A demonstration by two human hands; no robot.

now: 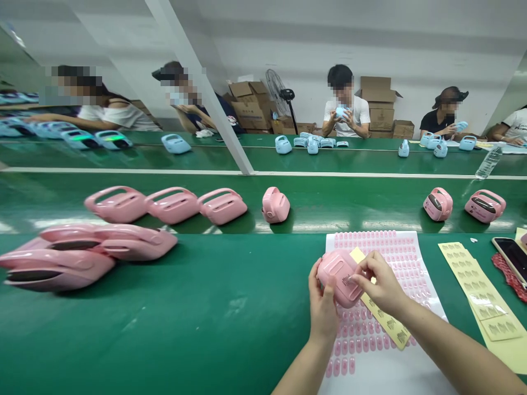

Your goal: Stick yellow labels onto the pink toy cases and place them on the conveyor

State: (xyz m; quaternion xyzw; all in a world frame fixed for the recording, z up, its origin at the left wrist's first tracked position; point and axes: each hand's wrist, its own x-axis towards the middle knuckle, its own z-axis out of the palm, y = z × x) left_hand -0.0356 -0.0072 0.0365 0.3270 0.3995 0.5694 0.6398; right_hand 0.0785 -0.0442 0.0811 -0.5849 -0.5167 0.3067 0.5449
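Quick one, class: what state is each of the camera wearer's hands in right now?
Left hand: holding the pink device.
Right hand: closed in a pinch at the device's face; anything between the fingertips cannot be told.

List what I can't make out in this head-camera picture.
- Head view: dark print on the pink rounded plastic device; too small to read.
- Head view: whether the person's bare right hand pinches anything; too small to tell.
- Head view: middle of the pale-yellow printed paper strip; behind the device and right hand.
- Head view: near end of the white sheet with pink oval stickers; cut by the bottom edge.
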